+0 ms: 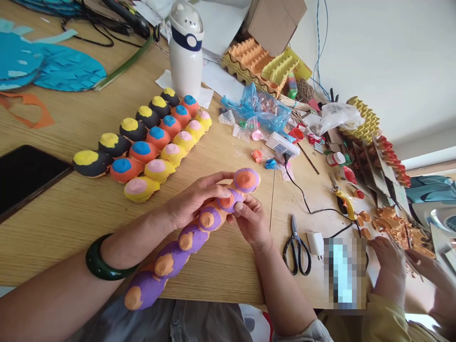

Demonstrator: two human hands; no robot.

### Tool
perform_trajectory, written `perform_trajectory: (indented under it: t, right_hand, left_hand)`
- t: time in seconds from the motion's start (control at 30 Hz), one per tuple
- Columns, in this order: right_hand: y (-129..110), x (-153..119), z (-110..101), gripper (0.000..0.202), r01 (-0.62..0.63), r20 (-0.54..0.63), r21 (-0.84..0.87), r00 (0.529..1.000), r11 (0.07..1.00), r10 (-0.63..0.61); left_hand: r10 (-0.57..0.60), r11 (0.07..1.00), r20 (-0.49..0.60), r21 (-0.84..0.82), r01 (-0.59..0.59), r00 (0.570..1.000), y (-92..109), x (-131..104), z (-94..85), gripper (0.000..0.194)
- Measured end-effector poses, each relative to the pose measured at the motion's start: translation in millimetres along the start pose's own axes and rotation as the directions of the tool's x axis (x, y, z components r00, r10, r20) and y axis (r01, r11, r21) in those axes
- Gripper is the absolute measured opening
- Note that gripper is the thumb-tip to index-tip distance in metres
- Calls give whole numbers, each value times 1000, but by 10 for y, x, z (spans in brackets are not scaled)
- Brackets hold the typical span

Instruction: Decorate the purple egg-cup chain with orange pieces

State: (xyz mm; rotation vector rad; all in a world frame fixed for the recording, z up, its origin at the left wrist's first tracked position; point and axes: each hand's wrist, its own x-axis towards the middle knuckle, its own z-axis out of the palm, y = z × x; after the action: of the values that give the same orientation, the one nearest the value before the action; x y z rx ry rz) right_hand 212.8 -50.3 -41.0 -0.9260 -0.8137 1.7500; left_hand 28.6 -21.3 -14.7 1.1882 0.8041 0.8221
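A long purple clay-covered egg-carton strip (pixel 193 241), with an orange spot on each bump, slants up over the table edge in front of me. My left hand (pixel 199 197) grips it near the upper end, the thumb pressed on the orange spot of the second bump. From the other side my right hand (pixel 252 223) pinches the same bump, its thumb on the purple clay and its fingers partly hidden. The lower end reaches over my lap. Beyond lie three similar strips: black with yellow spots (pixel 128 128), orange with blue (pixel 156 136), yellow with pink (pixel 172 153).
Black-handled scissors (pixel 296 251) and a white charger (pixel 315 244) lie to the right. A power strip (pixel 282 144) with a black cord stands beyond, near clay bits and a blue bag (pixel 263 109). A white bottle (pixel 185 61) stands behind. Another person's hands (pixel 390 254) work at far right.
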Motion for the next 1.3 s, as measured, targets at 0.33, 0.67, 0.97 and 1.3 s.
perform_trajectory:
  t: [0.33, 0.67, 0.97, 1.3]
  right_hand:
    - [14, -31, 86, 28, 34, -136, -60, 990, 998, -42]
    - [-20, 15, 43, 27, 36, -108, -6, 994, 999, -36]
    - [35, -1, 52, 28, 83, -113, -67, 989, 994, -91]
    - [18, 11, 22, 28, 89, -110, -73, 989, 993, -96]
  left_hand:
    - [-127, 921, 97, -359, 154, 987, -204, 112, 91, 55]
    - [-119, 937, 64, -322, 133, 991, -152, 124, 98, 53]
    - [-34, 990, -25, -137, 30, 999, -182, 107, 99, 59]
    - [-2, 992, -8, -123, 1, 1000, -145, 107, 93, 56]
